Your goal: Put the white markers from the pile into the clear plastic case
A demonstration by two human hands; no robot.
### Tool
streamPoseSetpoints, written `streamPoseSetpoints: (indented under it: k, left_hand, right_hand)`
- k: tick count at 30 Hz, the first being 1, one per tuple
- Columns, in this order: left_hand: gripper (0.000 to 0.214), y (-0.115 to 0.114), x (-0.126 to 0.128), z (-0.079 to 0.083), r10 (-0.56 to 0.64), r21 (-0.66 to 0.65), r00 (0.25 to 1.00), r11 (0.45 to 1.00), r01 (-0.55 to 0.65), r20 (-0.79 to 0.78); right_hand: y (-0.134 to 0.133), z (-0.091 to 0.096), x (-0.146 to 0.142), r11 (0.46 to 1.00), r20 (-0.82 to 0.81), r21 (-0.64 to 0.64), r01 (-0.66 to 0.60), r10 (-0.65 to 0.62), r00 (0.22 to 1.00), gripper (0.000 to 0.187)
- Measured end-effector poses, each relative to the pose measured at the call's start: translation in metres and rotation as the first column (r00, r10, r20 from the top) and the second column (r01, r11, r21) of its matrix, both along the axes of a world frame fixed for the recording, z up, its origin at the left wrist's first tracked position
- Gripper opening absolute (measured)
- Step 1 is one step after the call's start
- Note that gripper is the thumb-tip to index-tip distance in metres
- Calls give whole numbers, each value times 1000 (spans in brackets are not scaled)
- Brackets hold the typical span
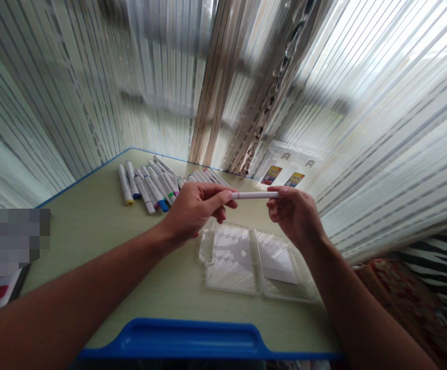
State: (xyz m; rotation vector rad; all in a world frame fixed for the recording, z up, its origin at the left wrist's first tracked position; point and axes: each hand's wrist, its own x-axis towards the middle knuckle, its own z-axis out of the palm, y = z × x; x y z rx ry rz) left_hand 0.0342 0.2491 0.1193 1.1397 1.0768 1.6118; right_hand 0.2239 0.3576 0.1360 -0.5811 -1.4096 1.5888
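A slim white marker is held level above the desk, one end in each hand. My left hand pinches its left end, near a thin reddish ring. The fingers of my right hand close around its right end. Below the hands lies a clear plastic case with two sections, opened flat, with a white slip of paper at its right section. Behind my left hand is a pile of white markers with coloured ends, partly hidden by that hand.
A clear plastic box or lid with two labels leans at the back by the string curtain. A blue ledge runs along the desk's front edge. A blurred-out object sits at the left; patterned fabric lies at right.
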Motion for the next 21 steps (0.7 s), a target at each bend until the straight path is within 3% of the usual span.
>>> streamPoseSetpoints:
  k: [21]
  left_hand:
    - [18, 1, -1, -1, 27, -4, 995, 1000, -27, -100]
  right_hand:
    - [-2, -3, 0, 997, 32, 60, -52, 50, 998, 15]
